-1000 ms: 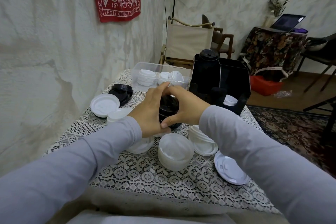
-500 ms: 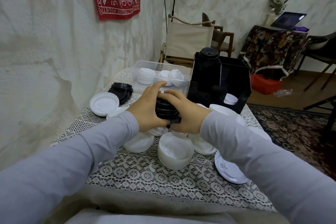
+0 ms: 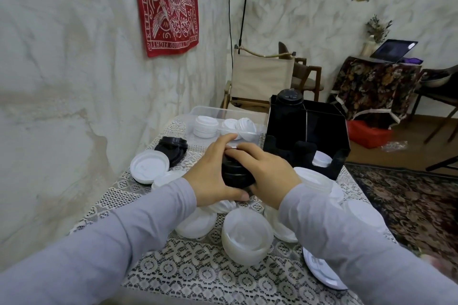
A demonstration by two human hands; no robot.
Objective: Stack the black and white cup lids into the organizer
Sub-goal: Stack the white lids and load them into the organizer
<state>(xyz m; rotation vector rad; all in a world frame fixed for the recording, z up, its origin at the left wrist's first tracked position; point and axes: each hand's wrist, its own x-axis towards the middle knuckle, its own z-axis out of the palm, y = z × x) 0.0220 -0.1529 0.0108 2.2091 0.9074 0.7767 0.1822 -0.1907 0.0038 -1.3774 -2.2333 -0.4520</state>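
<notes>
Both hands wrapped round a little stack of black lids, squaring it up before it goes in the organizer.

Left hand point(image 3: 210, 176) and right hand point(image 3: 266, 176) have their fingers clamped on the black lid stack point(image 3: 236, 176) from either side, just above the desk point(image 3: 198, 277). The organizer point(image 3: 307, 131) sits just behind, one slot already topped with black lids. Next up, I'd guess: lift the stack level and drop it in. Loads of white lids point(image 3: 148, 166) left lying around.

Red wall hanging point(image 3: 171, 5) (folding chair point(image 3: 260, 79) beyond)
</notes>
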